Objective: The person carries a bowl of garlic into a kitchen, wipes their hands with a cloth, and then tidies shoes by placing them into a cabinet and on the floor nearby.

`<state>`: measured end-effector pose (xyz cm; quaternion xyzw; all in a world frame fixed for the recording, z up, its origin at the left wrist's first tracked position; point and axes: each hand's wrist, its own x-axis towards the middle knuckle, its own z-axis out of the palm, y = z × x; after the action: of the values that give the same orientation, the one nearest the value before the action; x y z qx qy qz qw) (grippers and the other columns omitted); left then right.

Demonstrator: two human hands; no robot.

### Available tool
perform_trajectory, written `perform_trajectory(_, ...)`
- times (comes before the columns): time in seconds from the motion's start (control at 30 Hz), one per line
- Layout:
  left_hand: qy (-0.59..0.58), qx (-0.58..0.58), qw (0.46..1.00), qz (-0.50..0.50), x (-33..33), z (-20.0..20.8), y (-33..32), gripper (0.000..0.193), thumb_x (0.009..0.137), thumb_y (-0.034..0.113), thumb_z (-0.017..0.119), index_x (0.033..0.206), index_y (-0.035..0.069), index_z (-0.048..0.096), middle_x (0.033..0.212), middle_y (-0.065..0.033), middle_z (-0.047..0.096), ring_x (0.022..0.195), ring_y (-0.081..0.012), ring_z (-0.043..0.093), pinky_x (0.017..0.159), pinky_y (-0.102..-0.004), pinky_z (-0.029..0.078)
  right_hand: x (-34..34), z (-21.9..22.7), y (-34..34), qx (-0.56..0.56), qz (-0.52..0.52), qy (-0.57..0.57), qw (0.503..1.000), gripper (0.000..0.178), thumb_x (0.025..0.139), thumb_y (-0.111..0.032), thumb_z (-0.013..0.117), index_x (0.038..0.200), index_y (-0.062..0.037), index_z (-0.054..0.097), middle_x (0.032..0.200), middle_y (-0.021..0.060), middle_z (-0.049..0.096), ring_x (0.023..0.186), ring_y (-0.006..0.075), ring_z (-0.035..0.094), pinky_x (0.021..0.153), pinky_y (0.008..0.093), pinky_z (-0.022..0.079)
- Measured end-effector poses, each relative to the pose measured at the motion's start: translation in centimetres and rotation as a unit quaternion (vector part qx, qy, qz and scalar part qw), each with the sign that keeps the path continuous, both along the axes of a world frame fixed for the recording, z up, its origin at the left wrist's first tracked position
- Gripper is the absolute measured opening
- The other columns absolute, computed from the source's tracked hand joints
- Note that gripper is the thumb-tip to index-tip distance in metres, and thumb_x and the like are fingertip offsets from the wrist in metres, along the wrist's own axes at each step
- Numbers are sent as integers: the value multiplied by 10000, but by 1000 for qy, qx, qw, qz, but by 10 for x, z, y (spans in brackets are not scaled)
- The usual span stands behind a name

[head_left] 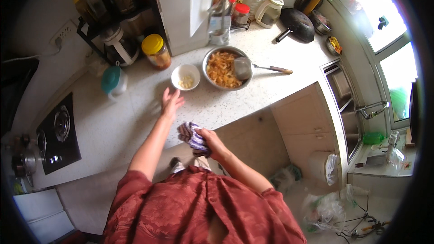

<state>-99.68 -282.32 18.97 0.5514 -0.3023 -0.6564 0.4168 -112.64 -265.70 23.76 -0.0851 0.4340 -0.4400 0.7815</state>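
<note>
My left hand (171, 104) reaches over the counter with its fingers apart, just short of a small white bowl (193, 71). Pale chopped pieces, perhaps garlic, lie in the bottom of that bowl. In front of my body, my right hand (213, 144) grips a bunched purple and white cloth (193, 136) near the counter's front edge. Right of the white bowl stands a metal bowl (209, 79) full of orange-brown shredded food. A ladle (244, 68) rests in it, its wooden-ended handle pointing right over the rim.
On the left are a black cooktop (61, 133), a teal-lidded pitcher (113, 81) and a yellow-lidded jar (156, 52). Farther back stand red-lidded jars (241, 13), a glass kettle (270, 11) and a black wok (298, 25). The sink (350, 126) lies at the right.
</note>
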Motion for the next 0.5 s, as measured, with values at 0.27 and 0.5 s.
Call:
perform_trajectory(0.27, -14, 23, 1000, -13, 73, 9, 128, 331, 865, 149, 572, 1161, 12, 522, 1040, -76, 580, 902, -171, 581, 766, -312, 507, 28, -12, -28, -54, 12, 64, 996, 308, 920, -284, 488, 1088, -27, 506, 861, 61, 603, 725, 121, 592, 629, 238, 505)
perform_trajectory(0.5, 413, 137, 900, 15, 109, 6, 164, 440, 875, 389, 496, 1177, 69, 491, 1144, -69, 536, 1061, -207, 506, 939, -375, 405, 90, 9, -3, -390, 206, 477, 760, 408, 923, -360, 469, 1149, -21, 491, 994, 161, 535, 896, 291, 556, 777, 385, 448)
